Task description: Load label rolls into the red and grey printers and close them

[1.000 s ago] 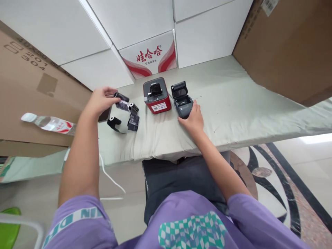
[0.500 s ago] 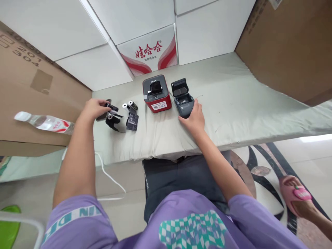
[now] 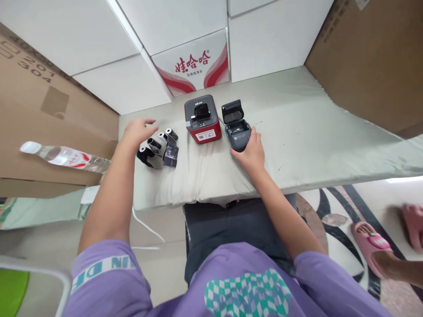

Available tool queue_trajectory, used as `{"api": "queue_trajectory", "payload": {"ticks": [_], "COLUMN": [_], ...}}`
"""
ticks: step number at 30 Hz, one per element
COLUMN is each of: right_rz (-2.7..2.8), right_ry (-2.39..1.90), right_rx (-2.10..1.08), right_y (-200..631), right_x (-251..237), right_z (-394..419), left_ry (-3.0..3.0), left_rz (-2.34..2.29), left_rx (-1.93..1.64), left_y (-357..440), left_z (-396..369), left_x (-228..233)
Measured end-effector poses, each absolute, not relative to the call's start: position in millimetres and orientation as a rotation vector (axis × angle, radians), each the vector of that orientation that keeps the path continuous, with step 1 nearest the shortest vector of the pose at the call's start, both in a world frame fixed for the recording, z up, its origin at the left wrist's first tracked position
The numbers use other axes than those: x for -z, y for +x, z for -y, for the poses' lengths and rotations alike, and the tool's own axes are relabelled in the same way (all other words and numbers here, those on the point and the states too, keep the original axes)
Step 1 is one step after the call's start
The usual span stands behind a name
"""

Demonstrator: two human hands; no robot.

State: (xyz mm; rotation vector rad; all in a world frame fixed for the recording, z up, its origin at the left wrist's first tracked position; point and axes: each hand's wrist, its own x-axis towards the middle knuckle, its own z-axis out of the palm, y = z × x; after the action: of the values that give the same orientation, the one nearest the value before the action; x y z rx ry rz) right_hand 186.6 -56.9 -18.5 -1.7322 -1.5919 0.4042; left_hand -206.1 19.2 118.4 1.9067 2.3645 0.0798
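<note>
Rolls (image 3: 159, 149) of dark label ribbon, three or four small spools with white cores, lie bunched just beside the left hand (image 3: 137, 131), under and slightly ahead of its fingertips. That hand hovers with its fingers (image 3: 149, 122) spread and released, gripping nothing; whether a fingertip brushes the nearest spool I cannot tell. The spools sit close together, probably so one hand can reach them all.

The right hand (image 3: 253, 152) rests on the padded counter (image 3: 297, 132), its fingers (image 3: 254, 133) curled loosely against the near corner of the grey printer (image 3: 238, 132), seemingly steadying it. They touch it rather than clench it. The printer's lid stands open just beyond those fingers; what is in the bay is too small to read.

Between the two hands, a little farther out, stands the red printer (image 3: 203, 123), apart from both. Its label text is illegible.

Off to the left a water bottle (image 3: 62, 156) lies on a cardboard box (image 3: 49, 105). At the right edge, another person's pink slippers (image 3: 368, 235) are blurred and cut off.
</note>
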Motion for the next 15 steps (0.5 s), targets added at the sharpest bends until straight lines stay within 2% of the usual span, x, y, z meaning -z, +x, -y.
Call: {"api": "queue_trajectory", "payload": {"ticks": [5,8,11,15], "right_rz": [1.598,1.606,1.619,1.634], "right_ry": [-1.735,-1.74,-1.742,-1.757], "right_rx": [-0.391,-0.383,-0.387,-0.397], "right_y": [187,188,188,188], "right_x": [17,16,15,15], "right_z": [57,58,58,58], "left_ry": [2.057,2.049,1.996,1.831], "left_rz": [-2.228,-2.186,-2.164,-1.747], "left_rx": [0.222,0.266,-0.074,-0.903], "left_y": [-166,-152,-148,-143], "left_z": [-44,-41,-21,7], "left_x": [-110,-122,-150,-178]}}
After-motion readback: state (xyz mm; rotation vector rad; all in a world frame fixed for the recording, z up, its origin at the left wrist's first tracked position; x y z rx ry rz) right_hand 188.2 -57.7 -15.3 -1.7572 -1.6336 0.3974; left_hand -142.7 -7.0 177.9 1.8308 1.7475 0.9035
